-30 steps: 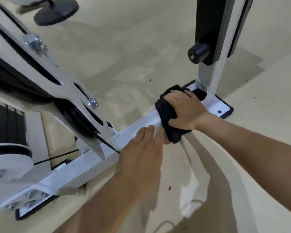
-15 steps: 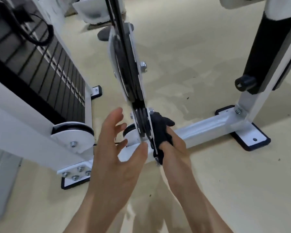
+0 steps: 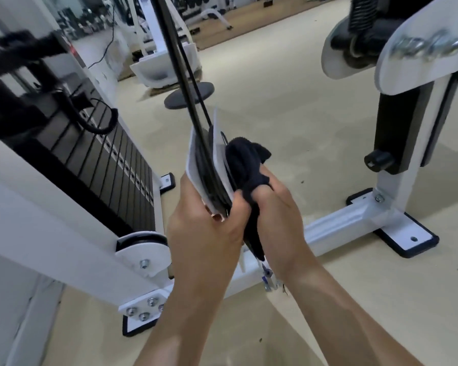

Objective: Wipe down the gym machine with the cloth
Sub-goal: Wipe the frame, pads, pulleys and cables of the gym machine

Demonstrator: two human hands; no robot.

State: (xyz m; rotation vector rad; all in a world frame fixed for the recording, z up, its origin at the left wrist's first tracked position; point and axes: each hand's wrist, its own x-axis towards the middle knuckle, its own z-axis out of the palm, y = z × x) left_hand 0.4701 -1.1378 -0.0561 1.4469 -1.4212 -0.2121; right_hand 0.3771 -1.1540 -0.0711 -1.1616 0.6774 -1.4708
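Left hand [image 3: 209, 233] grips the pulley [image 3: 209, 165]; right hand [image 3: 273, 207] fingers pinch the cloth [image 3: 245, 159] against its right plate. Next, probably rub downward.

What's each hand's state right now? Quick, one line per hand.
Left hand: closed, gripping the lower end of the white metal pulley bracket.
Right hand: closed, holding the bunched black cloth against that bracket.

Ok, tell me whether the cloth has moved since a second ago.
Yes. The cloth has left the base bar, where it lay by the foot plate, and is now up against the pulley bracket.
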